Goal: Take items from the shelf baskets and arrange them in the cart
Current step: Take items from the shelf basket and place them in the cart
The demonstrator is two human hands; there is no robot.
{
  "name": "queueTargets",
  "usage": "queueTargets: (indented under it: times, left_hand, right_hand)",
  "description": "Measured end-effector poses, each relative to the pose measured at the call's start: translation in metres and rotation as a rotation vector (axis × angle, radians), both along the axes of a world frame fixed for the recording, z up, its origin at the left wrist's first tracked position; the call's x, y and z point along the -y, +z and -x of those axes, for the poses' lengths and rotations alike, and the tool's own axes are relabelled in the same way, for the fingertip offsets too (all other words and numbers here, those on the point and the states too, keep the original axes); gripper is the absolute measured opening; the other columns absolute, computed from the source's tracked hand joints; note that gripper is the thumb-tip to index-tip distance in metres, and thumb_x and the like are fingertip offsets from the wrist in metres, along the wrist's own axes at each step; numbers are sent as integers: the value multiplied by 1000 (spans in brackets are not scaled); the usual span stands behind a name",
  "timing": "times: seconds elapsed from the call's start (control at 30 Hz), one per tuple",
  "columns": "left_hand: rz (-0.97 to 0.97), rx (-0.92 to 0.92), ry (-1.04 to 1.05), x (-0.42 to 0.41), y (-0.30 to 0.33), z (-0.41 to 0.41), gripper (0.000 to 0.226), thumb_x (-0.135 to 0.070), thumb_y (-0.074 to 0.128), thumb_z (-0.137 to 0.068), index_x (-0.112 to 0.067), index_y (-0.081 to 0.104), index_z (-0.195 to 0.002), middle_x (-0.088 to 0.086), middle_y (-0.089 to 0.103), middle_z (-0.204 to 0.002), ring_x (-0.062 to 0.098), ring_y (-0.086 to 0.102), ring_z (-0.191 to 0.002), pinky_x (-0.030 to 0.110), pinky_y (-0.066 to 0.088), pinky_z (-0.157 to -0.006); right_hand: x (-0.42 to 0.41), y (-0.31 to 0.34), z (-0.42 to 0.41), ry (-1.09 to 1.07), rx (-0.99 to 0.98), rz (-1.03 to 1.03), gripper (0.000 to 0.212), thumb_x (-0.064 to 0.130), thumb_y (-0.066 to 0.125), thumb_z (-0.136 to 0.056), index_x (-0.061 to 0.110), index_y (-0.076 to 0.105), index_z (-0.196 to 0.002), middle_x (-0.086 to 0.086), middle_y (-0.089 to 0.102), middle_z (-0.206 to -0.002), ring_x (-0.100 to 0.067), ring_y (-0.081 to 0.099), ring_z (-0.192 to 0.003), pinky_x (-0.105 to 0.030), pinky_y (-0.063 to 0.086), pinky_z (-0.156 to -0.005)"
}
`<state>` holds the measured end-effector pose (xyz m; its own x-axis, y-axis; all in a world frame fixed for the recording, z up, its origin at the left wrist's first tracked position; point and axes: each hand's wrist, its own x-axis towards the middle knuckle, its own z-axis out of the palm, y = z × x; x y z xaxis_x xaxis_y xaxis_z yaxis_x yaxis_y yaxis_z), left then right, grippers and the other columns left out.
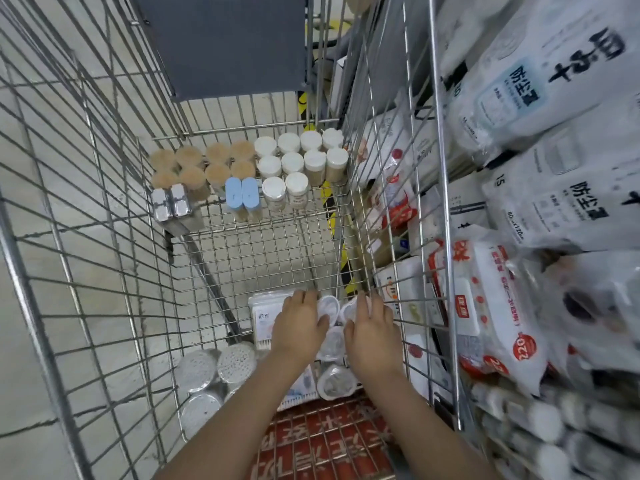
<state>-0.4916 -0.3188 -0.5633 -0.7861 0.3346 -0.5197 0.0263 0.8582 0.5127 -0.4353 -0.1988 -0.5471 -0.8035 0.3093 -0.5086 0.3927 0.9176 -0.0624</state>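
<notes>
2 hands reach down into the wire cart (104, 209), both at about 6 o'clock on its floor. The left hand (300, 325) lies flat, fingers straight, on a clear packet of cotton swabs (265, 315). The right hand (372, 336) rests with relaxed, spread fingers on small clear round tubs (329, 306) that lie between the 2 hands; neither hand clamps anything. At 7 o'clock sit round swab tubs (235, 362). At 12 o'clock, along the far wall, stand brown-topped jars (188, 155), white-lidded jars (291, 162), 2 blue boxes (242, 194) and 2 silver boxes (171, 202). At 3 o'clock, shelf baskets (441, 188) hold white packs (554, 188).
</notes>
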Motion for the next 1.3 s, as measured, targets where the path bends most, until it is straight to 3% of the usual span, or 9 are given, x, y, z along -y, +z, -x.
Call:
queueTargets:
  times: [0.17,0.3,0.43,0.63,0.97,1.1,1.3]
  left_hand:
    - [-41,19,-7,12,11,2,46,-24,51,-95,-17,43,-139,5,49,-133,22,43,-124,34,40,-100]
    - [-31,60,-20,39,41,-3,43,-25,51,-96,-15,46,-138,7,52,-133,24,49,-121,33,42,-97]
    - [4,135,-101,76,84,-14,41,-27,51,-97,-16,48,-136,6,51,-138,21,52,-120,29,42,-96]
    - [51,149,-280,109,145,-14,41,-30,51,-97,-18,49,-136,1,56,-134,16,56,-117,28,44,-96]
    - [-84,-111,-569,61,266,-22,35,-33,50,-97,-23,53,-131,-4,58,-129,14,56,-112,27,43,-85]
    - [-201,-223,-742,25,310,-69,36,-31,50,-97,-22,52,-131,-2,57,-129,15,57,-111,27,43,-85]
    - [-348,-262,-1114,-4,355,-211,40,-32,51,-96,-23,48,-135,-2,52,-135,14,48,-121,25,39,-92]
  right_hand:
    - [0,20,-1,6,27,66,48,27,38,-98,14,29,-144,-9,29,-147,-26,36,-129,-35,39,-100]
    - [6,56,-14,49,43,230,41,26,40,-98,16,42,-138,-6,42,-139,-24,45,-120,-33,41,-95]
    - [19,107,-45,21,11,298,41,26,39,-99,16,44,-138,-4,45,-138,-22,46,-119,-31,41,-95]
    - [30,179,-98,-257,-196,427,33,24,46,-97,17,56,-128,2,55,-122,-15,52,-113,-27,42,-93]
    - [40,263,-207,-649,-341,335,36,31,44,-99,24,49,-135,9,49,-133,-10,44,-124,-23,38,-99]
    - [56,291,-264,-771,-454,292,31,29,44,-100,22,53,-128,7,52,-124,-11,47,-118,-19,37,-93]
    - [110,324,-405,-1124,-524,199,36,35,42,-101,29,45,-137,13,44,-135,-7,40,-127,-10,30,-91]
